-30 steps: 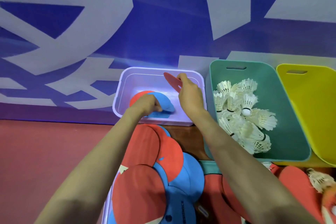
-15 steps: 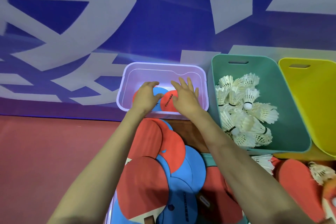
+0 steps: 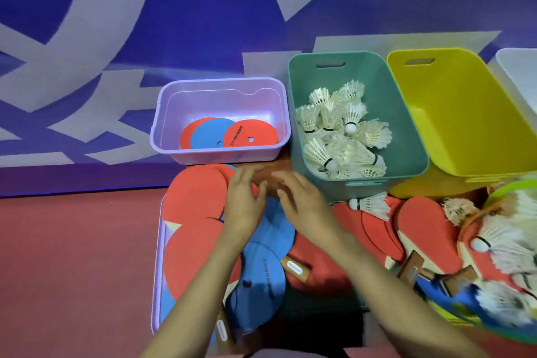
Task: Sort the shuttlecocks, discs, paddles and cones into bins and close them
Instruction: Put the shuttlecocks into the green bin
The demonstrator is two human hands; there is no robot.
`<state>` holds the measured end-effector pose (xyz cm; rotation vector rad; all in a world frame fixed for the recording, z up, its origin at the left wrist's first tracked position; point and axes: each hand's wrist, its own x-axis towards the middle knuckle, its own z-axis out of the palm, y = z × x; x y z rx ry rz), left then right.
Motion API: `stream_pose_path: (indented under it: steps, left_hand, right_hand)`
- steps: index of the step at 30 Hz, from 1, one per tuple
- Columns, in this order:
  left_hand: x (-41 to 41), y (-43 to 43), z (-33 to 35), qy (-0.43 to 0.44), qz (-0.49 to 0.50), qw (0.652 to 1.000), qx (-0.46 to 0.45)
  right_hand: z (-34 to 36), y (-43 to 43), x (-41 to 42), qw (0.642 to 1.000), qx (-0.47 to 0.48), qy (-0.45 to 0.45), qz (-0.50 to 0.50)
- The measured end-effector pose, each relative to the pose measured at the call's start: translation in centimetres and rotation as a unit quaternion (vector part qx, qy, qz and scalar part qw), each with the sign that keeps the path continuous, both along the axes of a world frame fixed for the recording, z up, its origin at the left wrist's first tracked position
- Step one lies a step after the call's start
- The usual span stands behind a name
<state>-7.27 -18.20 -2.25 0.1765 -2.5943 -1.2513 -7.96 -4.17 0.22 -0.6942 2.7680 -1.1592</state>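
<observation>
1. The left hand [image 3: 242,200] and right hand [image 3: 302,203] hover side by side over the pile. Fingers are loose and apart, with nothing gripped that I can see. The fingertips are smeared with blur.
2. Flat round foam discs, red [image 3: 194,195] and blue [image 3: 261,279], lie overlapped under the hands. Three more lie in the small translucent lilac plastic bin [image 3: 220,87] just beyond.
3. I judge the discs thin, light and bendy. They lie flush, so I'd lift an edge with a fingertip and pinch the rim. They may come up in pairs.
4. White feather shuttlecocks [image 3: 343,131] are heaped in the green plastic bin [image 3: 360,67]. One loose shuttlecock [image 3: 370,205] lies beside a red-faced paddle [image 3: 421,227]. The feathers look fragile, so I'd grab the cork end.
5. The yellow plastic bin [image 3: 453,102] shows nothing inside, and its right side is cut off.
6. The forearms hide the middle of the pile. The right edge is a blurred jumble, and I can't tell whether the green ring [image 3: 508,192] is a cone. I can't make out any lids.
</observation>
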Motion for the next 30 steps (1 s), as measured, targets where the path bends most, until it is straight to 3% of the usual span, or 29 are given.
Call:
stream_pose_path:
  steps: [6,11,18,22,25,30]
  left_hand:
    - [2.8,6.3,-3.1,-0.113,-0.084,0.990,-0.025]
    - [3.3,11.4,-4.3,-0.203,-0.146,0.967,-0.045]
    - [0.7,16.8,-4.5,-0.230,-0.215,0.946,-0.077]
    - [0.1,17.5,-5.4,-0.255,-0.219,0.935,-0.115]
    - [0.1,17.8,-5.6,-0.258,-0.181,0.944,-0.093]
    - [0.4,18.7,-5.1,-0.180,-0.156,0.970,-0.050]
  right_hand:
    - [-2.8,7.2,2.1,0.992,0.099,-0.048,-0.070]
    - [-5.2,12.6,2.5,0.958,0.214,-0.089,-0.167]
    - [-6.5,16.5,0.9,0.942,0.161,-0.072,-0.285]
    - [-6.4,17.5,-0.2,0.948,0.135,-0.100,-0.270]
    - [-6.1,18.1,-0.3,0.954,0.109,-0.114,-0.257]
    - [-4.3,18.8,0.2,0.966,-0.014,-0.169,-0.195]
